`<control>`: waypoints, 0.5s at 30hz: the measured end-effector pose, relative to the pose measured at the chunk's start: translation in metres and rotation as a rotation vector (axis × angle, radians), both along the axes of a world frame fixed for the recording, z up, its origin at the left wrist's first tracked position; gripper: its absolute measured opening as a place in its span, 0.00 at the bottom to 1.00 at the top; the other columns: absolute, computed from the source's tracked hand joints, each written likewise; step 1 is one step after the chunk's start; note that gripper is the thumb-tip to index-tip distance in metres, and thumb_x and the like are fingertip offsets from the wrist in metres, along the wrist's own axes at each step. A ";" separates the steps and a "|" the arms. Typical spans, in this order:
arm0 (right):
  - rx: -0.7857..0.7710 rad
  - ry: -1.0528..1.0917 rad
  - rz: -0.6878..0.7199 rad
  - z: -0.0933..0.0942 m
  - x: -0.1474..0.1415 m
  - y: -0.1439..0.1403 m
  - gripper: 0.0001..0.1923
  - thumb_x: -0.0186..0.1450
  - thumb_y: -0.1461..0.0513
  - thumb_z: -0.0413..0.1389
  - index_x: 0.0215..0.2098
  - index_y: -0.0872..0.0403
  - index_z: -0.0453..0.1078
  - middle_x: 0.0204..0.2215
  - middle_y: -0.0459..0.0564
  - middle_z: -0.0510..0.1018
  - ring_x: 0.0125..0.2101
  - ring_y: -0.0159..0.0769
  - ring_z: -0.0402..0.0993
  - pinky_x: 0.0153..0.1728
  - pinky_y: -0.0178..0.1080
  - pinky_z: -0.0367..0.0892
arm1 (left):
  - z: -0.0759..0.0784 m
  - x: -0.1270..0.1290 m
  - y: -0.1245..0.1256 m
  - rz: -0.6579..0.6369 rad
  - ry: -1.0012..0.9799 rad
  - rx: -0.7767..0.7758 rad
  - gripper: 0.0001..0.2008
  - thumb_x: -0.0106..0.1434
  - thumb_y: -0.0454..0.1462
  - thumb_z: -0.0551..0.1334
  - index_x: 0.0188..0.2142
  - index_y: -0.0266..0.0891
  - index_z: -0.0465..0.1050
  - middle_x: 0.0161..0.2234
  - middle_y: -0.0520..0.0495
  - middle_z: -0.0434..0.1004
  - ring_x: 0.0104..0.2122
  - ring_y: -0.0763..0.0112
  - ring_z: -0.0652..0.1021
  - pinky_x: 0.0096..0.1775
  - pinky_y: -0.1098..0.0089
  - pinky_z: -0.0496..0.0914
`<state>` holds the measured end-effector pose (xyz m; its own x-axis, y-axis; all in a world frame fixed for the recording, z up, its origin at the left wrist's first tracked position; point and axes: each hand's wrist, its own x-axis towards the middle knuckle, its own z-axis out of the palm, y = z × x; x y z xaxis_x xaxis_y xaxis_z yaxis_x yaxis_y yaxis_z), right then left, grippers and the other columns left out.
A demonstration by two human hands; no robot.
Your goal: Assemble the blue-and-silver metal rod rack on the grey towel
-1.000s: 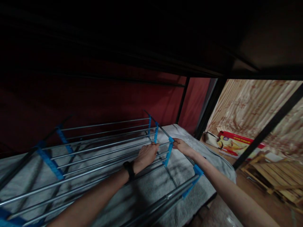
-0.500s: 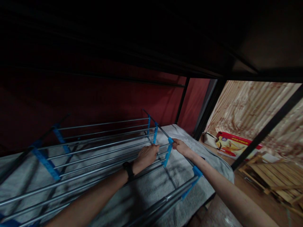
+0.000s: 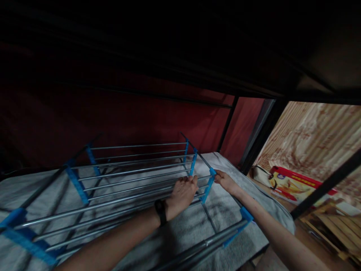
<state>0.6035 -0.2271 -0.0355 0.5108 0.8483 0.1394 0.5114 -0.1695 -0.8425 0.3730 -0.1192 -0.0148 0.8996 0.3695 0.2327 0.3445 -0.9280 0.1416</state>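
Rack (image 3: 135, 177) lies flat on the grey bed cover (image 3: 197, 226) — rails seated in blue connectors. Left hand (image 3: 183, 192) grips a rail; right hand (image 3: 225, 181) closed on the end connector (image 3: 212, 172) — fitting unfinished, I judge.

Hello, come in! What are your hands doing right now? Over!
Left hand gripping the metal rods of the rack. Right hand on a blue connector at the rack's end. Rack lies on a grey blanket. Nothing in the way.
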 end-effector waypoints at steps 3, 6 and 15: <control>-0.001 -0.023 -0.016 -0.001 0.003 -0.001 0.18 0.60 0.52 0.54 0.42 0.52 0.77 0.36 0.50 0.82 0.40 0.45 0.76 0.47 0.45 0.71 | -0.005 -0.013 0.003 0.047 0.038 0.083 0.20 0.75 0.32 0.49 0.63 0.35 0.65 0.53 0.34 0.78 0.53 0.53 0.78 0.53 0.57 0.71; -0.032 -0.067 -0.054 0.002 0.002 -0.003 0.18 0.59 0.53 0.55 0.42 0.51 0.78 0.34 0.50 0.82 0.38 0.46 0.77 0.45 0.45 0.71 | -0.006 -0.021 0.011 0.059 0.094 0.099 0.20 0.73 0.28 0.46 0.58 0.35 0.68 0.50 0.35 0.79 0.48 0.56 0.80 0.47 0.61 0.73; -0.088 -0.101 -0.081 0.001 0.009 -0.006 0.21 0.56 0.52 0.56 0.45 0.47 0.80 0.34 0.52 0.84 0.40 0.53 0.79 0.45 0.49 0.73 | 0.002 -0.021 0.013 -0.008 0.077 -0.005 0.13 0.74 0.29 0.47 0.48 0.35 0.69 0.44 0.37 0.81 0.41 0.56 0.83 0.42 0.59 0.75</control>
